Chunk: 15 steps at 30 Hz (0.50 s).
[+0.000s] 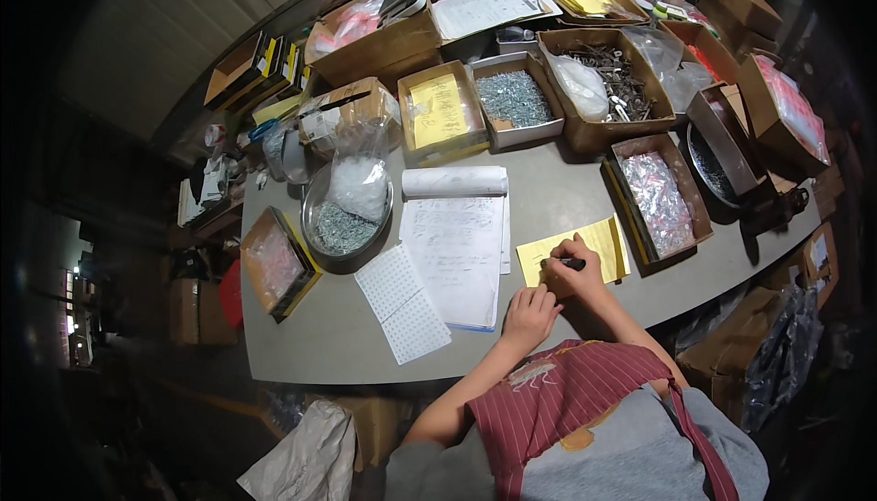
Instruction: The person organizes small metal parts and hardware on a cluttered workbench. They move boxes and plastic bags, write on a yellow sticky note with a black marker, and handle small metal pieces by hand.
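Note:
My right hand (579, 274) is closed round a black marker pen (573, 263), its tip down at a yellow sheet of paper (603, 238). The sheet lies on the table near me and has dark strokes near its left side. At the sheet's near edge rests my left hand (533, 318), fingers loosely bent and nothing visible in them. Left of it lies a writing pad (454, 263) with handwritten pages, its upper pages rolled back. A white card with rows of small marks (402, 304) sits partly against the pad's left side.
Along the far edge stand open boxes, including a box of screws (514, 99) and a box of metal parts (630, 85). A round metal bowl (343, 232) holds small hardware and a clear bag. At right is a box of small plastic packets (656, 201); another box (274, 263) sits left.

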{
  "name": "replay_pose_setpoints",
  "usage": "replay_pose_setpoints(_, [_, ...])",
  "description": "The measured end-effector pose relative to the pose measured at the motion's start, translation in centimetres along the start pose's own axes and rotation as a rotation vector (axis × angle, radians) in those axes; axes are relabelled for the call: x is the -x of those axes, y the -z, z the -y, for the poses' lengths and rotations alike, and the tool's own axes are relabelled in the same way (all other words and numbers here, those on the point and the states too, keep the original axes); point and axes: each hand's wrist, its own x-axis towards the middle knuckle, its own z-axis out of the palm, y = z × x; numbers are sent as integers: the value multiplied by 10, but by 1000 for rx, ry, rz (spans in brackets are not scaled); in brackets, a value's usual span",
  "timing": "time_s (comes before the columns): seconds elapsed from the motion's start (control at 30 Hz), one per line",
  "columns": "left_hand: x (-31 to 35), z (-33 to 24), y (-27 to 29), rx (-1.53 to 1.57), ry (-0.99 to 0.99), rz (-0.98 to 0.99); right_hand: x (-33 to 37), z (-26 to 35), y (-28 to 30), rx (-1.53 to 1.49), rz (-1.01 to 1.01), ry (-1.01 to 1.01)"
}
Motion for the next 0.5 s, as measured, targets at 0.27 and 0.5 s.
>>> replay_pose_setpoints(0.27, [5,3,-11,-26,5,-12,0,-1,4,54,2,0])
replay_pose_setpoints(0.5, [7,8,-19,9,33,4,-2,-7,10,-61,-111,-69])
